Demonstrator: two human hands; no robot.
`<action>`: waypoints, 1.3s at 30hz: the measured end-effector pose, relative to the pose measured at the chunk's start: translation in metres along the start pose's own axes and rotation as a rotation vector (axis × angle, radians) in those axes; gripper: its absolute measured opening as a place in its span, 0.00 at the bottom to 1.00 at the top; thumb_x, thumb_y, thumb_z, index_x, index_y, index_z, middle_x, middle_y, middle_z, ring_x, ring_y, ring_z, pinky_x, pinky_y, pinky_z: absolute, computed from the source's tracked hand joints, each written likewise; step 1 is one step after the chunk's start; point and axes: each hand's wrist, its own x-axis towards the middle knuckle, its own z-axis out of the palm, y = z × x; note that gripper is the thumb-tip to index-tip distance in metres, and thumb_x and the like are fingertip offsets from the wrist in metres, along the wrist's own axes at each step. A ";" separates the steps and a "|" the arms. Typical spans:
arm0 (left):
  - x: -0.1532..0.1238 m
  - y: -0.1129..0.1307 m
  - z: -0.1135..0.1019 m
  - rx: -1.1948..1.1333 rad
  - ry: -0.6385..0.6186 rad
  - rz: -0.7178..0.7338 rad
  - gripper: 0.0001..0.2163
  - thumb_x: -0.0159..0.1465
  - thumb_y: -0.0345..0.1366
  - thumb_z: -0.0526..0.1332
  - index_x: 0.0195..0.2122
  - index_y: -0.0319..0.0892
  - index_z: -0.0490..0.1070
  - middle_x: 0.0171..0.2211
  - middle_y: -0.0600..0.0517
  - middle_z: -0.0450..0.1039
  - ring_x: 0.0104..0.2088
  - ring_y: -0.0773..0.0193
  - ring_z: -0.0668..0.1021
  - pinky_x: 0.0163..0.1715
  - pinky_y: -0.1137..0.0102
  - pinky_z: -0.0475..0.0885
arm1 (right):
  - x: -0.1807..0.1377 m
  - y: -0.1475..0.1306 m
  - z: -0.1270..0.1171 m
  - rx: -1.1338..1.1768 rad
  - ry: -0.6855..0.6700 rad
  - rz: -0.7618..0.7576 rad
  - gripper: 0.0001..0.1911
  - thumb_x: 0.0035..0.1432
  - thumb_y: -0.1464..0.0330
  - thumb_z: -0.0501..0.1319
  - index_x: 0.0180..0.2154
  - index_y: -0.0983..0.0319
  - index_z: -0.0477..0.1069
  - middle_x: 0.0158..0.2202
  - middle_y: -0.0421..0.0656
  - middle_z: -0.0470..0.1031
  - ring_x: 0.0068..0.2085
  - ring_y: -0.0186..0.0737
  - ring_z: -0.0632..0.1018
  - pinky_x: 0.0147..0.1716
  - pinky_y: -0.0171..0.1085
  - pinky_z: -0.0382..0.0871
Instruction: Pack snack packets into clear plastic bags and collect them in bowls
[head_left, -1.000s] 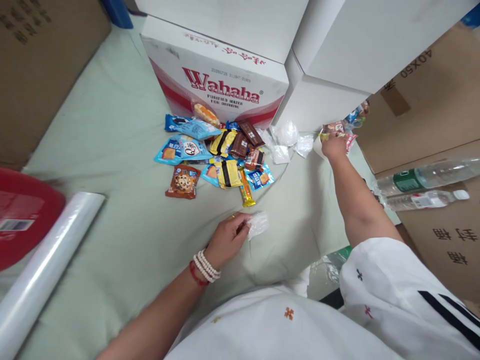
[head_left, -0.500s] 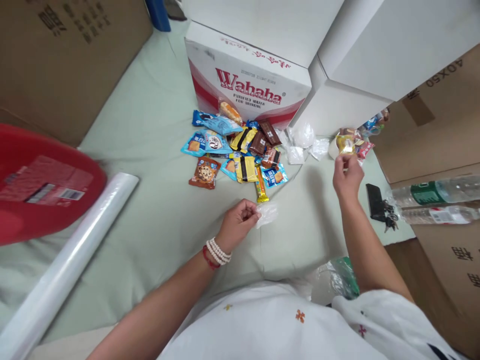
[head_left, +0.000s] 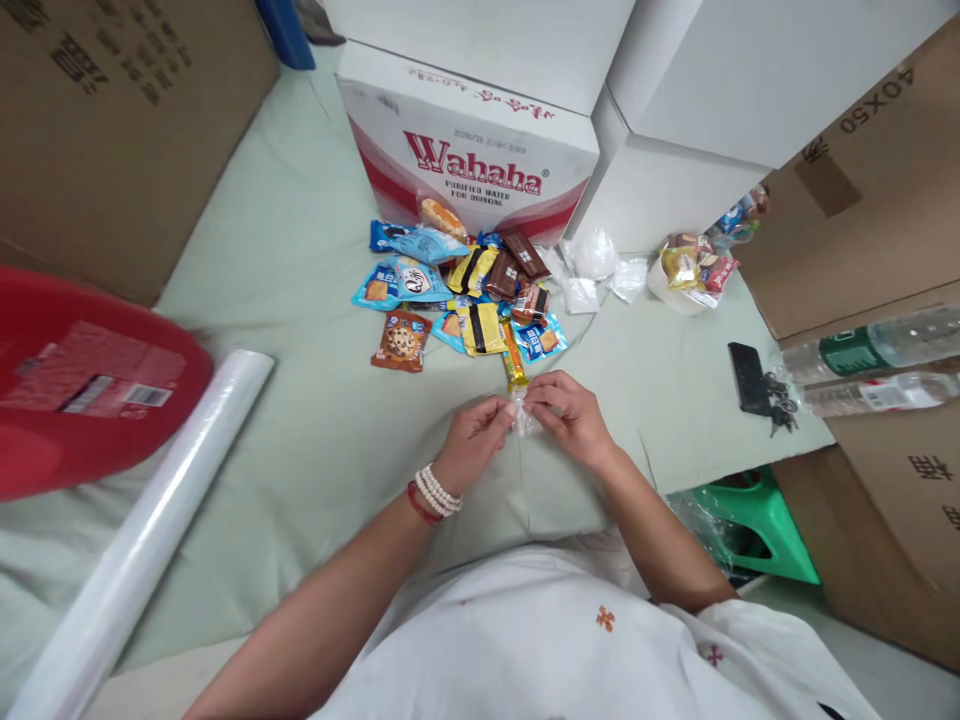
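My left hand (head_left: 474,440) and my right hand (head_left: 568,412) meet over the pale green cloth (head_left: 300,430), both pinching a small clear plastic bag (head_left: 520,416) between their fingertips. A bead bracelet and a red string circle my left wrist. Just beyond the hands lies a pile of snack packets (head_left: 461,305) in blue, yellow and brown wrappers. A yellow snack bar (head_left: 513,364) from the pile lies closest to my fingers. To the far right, a white bowl (head_left: 679,290) holds a few snack packets.
A Wahaha water carton (head_left: 465,160) and white boxes stand behind the pile. Loose clear bags (head_left: 592,265) lie beside them. A roll of clear film (head_left: 142,540) and a red tub (head_left: 82,380) are at left. A phone with keys (head_left: 754,385), water bottles (head_left: 870,370), cardboard boxes and a green stool (head_left: 757,515) are at right.
My right hand left a snack packet at the white bowl and came back to the middle. It now grips the clear bag together with my left hand.
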 end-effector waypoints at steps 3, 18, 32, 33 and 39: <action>0.002 -0.001 0.001 -0.016 0.035 -0.004 0.20 0.60 0.55 0.66 0.29 0.42 0.69 0.17 0.60 0.60 0.18 0.72 0.62 0.20 0.74 0.57 | 0.000 -0.010 -0.005 -0.230 0.003 -0.162 0.08 0.69 0.70 0.59 0.41 0.57 0.78 0.45 0.46 0.78 0.45 0.42 0.76 0.45 0.42 0.73; 0.007 0.010 -0.011 -0.242 0.089 -0.007 0.22 0.55 0.55 0.72 0.27 0.41 0.70 0.20 0.58 0.65 0.19 0.74 0.63 0.19 0.76 0.58 | -0.075 0.001 -0.044 -0.015 0.270 0.332 0.09 0.65 0.61 0.62 0.44 0.54 0.77 0.48 0.47 0.75 0.46 0.47 0.76 0.45 0.48 0.75; 0.002 0.013 -0.017 -0.176 0.013 0.023 0.15 0.57 0.47 0.68 0.27 0.41 0.71 0.20 0.57 0.64 0.22 0.70 0.64 0.23 0.73 0.61 | -0.030 -0.002 -0.030 0.559 -0.328 0.644 0.23 0.55 0.49 0.70 0.38 0.63 0.78 0.27 0.37 0.72 0.26 0.31 0.65 0.27 0.32 0.59; 0.003 0.012 -0.017 -0.131 0.091 0.053 0.14 0.57 0.46 0.68 0.28 0.41 0.72 0.22 0.57 0.66 0.23 0.70 0.65 0.25 0.73 0.62 | -0.032 -0.001 -0.027 0.555 -0.278 0.647 0.23 0.54 0.49 0.71 0.37 0.62 0.77 0.27 0.37 0.72 0.26 0.31 0.66 0.27 0.33 0.59; 0.000 0.010 -0.009 0.055 0.357 0.178 0.12 0.56 0.42 0.70 0.33 0.43 0.71 0.28 0.57 0.66 0.27 0.70 0.66 0.29 0.73 0.63 | -0.041 -0.010 -0.010 -0.024 0.193 0.454 0.13 0.63 0.56 0.64 0.38 0.58 0.77 0.34 0.41 0.77 0.29 0.37 0.71 0.32 0.37 0.65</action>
